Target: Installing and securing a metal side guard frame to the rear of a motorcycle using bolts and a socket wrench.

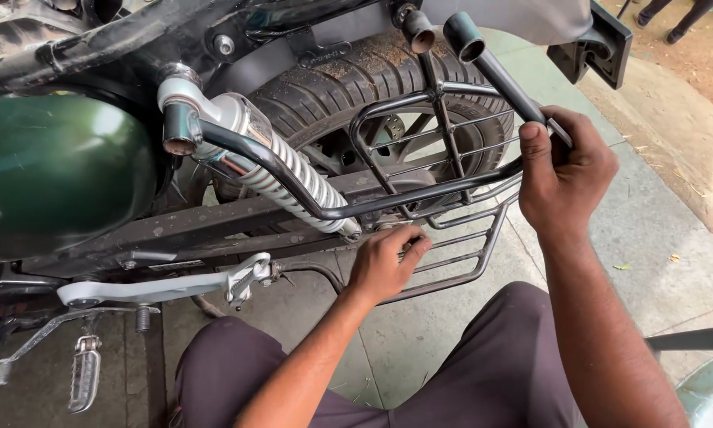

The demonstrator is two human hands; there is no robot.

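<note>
R hand (562, 170) at 3 o'clock, fist clamped on black tube spanner (499, 75) to steady it, socket end up at 1. L hand (384, 261) near centre, fingers curled at saddle guard frame (443, 170) lower bar, below shock absorber (293, 174); grip unclear. Rear tyre (356, 79) behind.

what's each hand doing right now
Left hand: closed around a lower bar of the black side rack.
Right hand: closed grip on the black tubular box spanner.
</note>
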